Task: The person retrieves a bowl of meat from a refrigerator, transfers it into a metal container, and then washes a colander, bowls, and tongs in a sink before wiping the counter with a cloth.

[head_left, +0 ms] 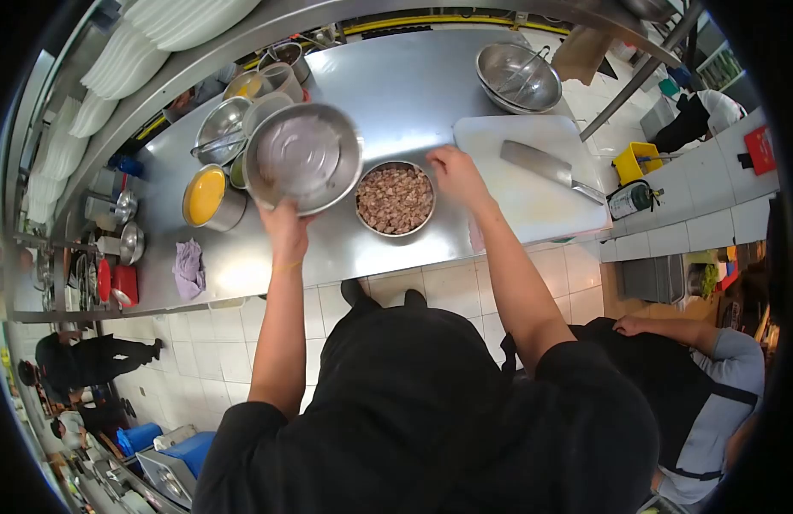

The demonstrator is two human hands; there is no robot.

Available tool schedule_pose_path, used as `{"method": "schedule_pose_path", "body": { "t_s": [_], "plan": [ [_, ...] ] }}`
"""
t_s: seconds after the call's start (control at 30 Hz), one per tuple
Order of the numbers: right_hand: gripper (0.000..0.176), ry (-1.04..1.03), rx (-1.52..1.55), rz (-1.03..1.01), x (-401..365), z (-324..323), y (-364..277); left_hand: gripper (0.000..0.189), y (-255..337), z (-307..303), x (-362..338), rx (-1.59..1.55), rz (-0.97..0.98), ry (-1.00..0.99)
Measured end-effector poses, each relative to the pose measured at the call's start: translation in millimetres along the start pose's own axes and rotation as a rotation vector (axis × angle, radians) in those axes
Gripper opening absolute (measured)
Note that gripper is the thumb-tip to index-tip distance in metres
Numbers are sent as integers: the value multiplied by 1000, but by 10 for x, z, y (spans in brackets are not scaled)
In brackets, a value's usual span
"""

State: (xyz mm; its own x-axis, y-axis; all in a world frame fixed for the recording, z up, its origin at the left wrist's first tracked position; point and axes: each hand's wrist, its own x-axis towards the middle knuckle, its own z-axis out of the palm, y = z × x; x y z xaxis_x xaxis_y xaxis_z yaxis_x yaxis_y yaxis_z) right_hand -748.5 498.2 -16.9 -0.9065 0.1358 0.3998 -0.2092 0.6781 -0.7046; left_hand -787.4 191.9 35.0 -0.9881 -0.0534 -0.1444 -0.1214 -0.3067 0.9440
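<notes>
My left hand (pixel 285 224) grips the near rim of a steel mixing bowl (pixel 349 163), tilted so that its wet, smeared inside faces me. To the right of that bowl, a round metal container (pixel 360 216) stands on the counter, filled with chopped, cooked-looking meat (pixel 396 199). My right hand (pixel 458 176) hovers just right of the container, beside the white cutting board (pixel 474 141). Its fingers are curled together, and whatever they may hold is hidden. On the board lies a cleaver (pixel 538 161), its handle toward the right edge.
At left on the steel counter (pixel 388 77) stand a pot of yellow-orange liquid (pixel 206 195), a bowl with a utensil (pixel 221 128) and a crumpled cloth (pixel 189 270). Stacked bowls (pixel 521 81) sit at far right. Plates (pixel 127 68) line the overhead shelf. A person (pixel 696 385) is close on my right.
</notes>
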Motion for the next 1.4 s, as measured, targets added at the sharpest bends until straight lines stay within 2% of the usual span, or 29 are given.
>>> {"method": "schedule_pose_path", "body": {
  "t_s": [0.03,0.07,0.1,0.17,0.2,0.27,0.37,0.43,0.5,0.53,0.57,0.6,0.63,0.67,0.7,0.73,0.77,0.8,0.83,0.9,0.93,1.07,1.13,1.27,1.33,1.37,1.4],
  "plan": [
    [18,-91,-59,38,-34,20,234,55,-1,-107,-60,-98,-35,-24],
    [18,-182,-116,78,-63,30,361,57,-132,-351,-25,-181,-163,-15],
    [18,-177,-112,86,-88,16,359,55,-266,-535,-10,-207,-223,29],
    [19,-354,67,301,-112,-4,283,52,-349,-691,-112,-241,-262,51],
    [19,-353,70,303,-150,52,282,52,-426,-800,-118,-237,-262,51],
    [19,-222,245,394,-218,162,231,47,-518,-927,-135,-277,-370,156],
    [20,-206,155,385,-306,151,91,43,-532,-978,-192,-405,-448,232],
    [22,-233,117,353,-320,129,21,44,-562,-951,-285,-387,-412,192],
    [24,-259,77,317,-328,118,-61,57,-495,-774,-445,-422,-410,246],
    [31,-195,42,288,-332,130,-121,57,-478,-634,-527,-423,-408,249],
    [39,-131,8,256,-337,162,-182,61,-455,-430,-632,-283,-481,327],
    [39,-134,10,251,-364,223,-239,65,-479,-267,-721,-140,-552,406],
    [47,-146,-46,146,-421,309,-294,66,-619,-198,-749,127,-394,172],
    [56,-150,-106,40,-479,398,-354,63,-744,-95,-719,445,-62,52],
    [59,-173,-205,25,-567,520,-435,61,-817,0,-639,748,281,-77],
    [62,-179,-320,-4,-604,625,-479,61,-829,141,-484,727,311,-85],
    [64,-173,-431,-52,-626,707,-499,58,-837,330,-297,995,495,-148],
    [64,-133,-418,-82,-599,737,-552,55,-863,422,-226,1279,657,-206],
    [64,-107,-392,-99,-634,771,-604,55,-913,462,-176,1278,653,-216],
    [63,-154,-454,-101,-645,808,-601,54,-961,536,-80,1392,667,-465],
    [63,-194,-521,-116,-623,822,-578,55,-977,516,-83,1454,661,-513],
    [63,-223,-500,-110,-655,777,-607,56,-1057,419,-37,1462,688,-615],
    [62,-284,-600,-113,-623,814,-582,57,-1001,447,12,1513,662,-680],
    [63,-252,-433,-52,-616,841,-561,58,-914,441,68,1497,589,-729],
    [57,-166,-314,-77,-553,743,-480,56,-835,464,89,1174,535,-632],
    [57,-174,-308,-74,-525,692,-425,56,-747,471,64,1178,524,-631],
    [53,-128,-74,-9,-482,622,-349,54,-638,485,16,1029,502,-575]
  ]
}}
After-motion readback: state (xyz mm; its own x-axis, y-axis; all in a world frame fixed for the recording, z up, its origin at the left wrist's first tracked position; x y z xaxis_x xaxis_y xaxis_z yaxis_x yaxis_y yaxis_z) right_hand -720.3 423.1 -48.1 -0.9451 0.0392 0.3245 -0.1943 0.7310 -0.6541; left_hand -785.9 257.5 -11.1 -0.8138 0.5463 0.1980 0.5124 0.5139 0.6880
